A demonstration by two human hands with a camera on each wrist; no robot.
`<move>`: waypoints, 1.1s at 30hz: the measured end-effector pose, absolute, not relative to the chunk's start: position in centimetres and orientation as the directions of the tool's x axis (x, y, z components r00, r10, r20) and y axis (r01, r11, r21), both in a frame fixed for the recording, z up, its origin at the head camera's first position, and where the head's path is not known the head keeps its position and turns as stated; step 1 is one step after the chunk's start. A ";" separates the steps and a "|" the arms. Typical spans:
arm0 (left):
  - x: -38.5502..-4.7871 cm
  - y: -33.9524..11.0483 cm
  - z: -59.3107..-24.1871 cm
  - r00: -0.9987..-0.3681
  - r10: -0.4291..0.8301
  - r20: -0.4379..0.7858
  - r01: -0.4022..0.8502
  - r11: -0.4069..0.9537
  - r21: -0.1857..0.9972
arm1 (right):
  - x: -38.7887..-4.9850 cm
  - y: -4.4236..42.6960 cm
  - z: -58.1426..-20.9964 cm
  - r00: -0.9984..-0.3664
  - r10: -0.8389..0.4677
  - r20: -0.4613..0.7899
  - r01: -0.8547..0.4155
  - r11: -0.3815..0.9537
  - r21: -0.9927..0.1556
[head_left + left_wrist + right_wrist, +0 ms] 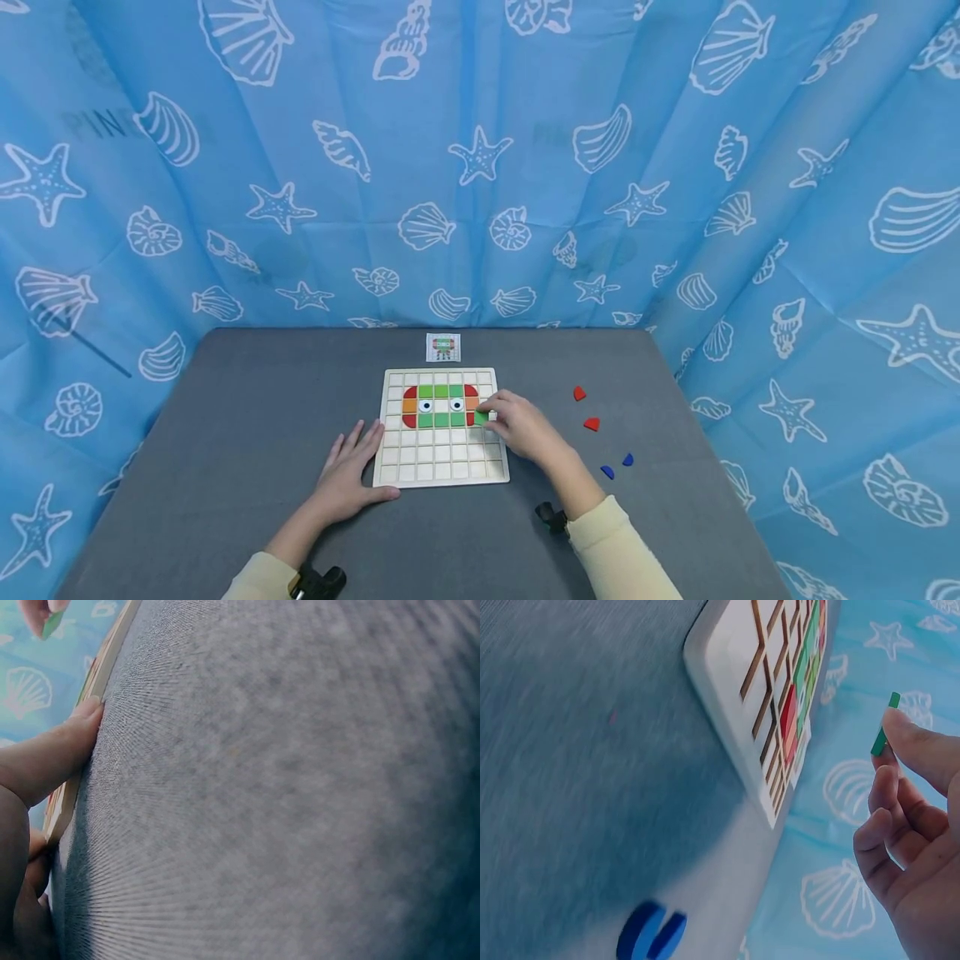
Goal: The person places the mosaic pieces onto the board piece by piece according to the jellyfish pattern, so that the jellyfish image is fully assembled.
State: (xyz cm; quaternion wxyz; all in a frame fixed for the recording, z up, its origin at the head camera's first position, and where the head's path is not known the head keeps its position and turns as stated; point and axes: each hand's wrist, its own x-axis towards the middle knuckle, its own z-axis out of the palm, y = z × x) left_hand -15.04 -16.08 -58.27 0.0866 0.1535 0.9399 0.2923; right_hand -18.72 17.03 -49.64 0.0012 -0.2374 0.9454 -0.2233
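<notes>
A pale wooden grid board (438, 477) lies on the table with colored pieces set in its squares: red corner pieces, green and orange squares, and two eye tiles (425, 406). My right hand (521, 427) pinches a green tile (885, 726) between thumb and fingers, raised above the board's right side. At the board's left edge rests my left hand (348, 477), fingers spread and fairly straight. Its thumb (71, 739) touches the board's near edge. In the left wrist view the other fingers are partly hidden behind the thumb.
A small picture card (443, 347) lies beyond the board's far edge. To the right are two red pieces (592, 424) and two blue half-round pieces (607, 472) on the grey table (285, 392). Blue shell-patterned curtains (480, 217) surround the table's back and sides.
</notes>
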 end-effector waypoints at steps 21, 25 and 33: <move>-15.0 -16.0 -58.4 -0.941 0.328 -0.088 0.221 0.787 0.576 | -19.9 10.8 -51.6 -0.869 -0.494 -0.040 -0.438 0.803 -0.404; -15.0 -16.0 -58.3 -0.940 0.325 -0.101 0.212 0.792 0.572 | -20.0 10.5 -52.1 -0.868 -0.494 -0.056 -0.436 0.810 -0.391; -15.1 -15.9 -58.2 -0.939 0.325 -0.110 0.210 0.799 0.564 | -19.9 10.1 -52.3 -0.871 -0.485 -0.078 -0.426 0.824 -0.372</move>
